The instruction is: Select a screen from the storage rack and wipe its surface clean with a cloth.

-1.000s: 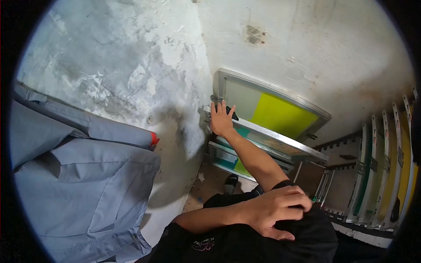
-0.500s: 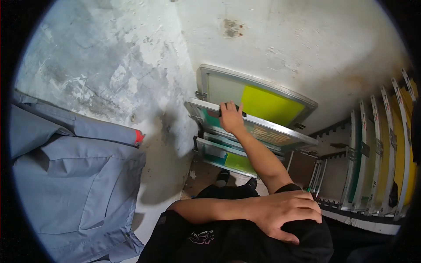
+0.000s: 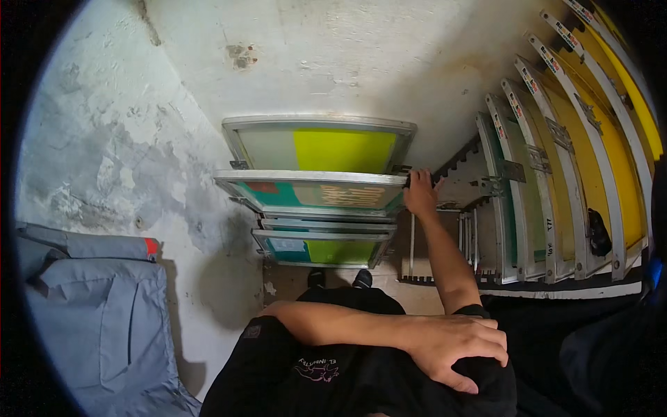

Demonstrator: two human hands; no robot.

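My right hand reaches forward, its fingers curled over the right end of the top bar of a silver screen printing frame. That frame's mesh carries green, a red-brown patch and pale lettering. Behind it a second framed screen, half grey and half bright yellow-green, leans on the wall. More screens stand lower and nearer, above my feet. Crossing my body, my left arm ends in my left hand, which lies on my right upper arm with the thumb apart and nothing held.
On the right, a slotted rack holds several upright screens, yellow and green, with metal clips on their frames. A grey cloth garment with a red tab hangs at the left. Worn, peeling walls meet in the corner.
My right hand has moved along the top bar from the left part to its right end. The view has turned rightward, showing more of the rack. My left hand stays on my right upper arm.
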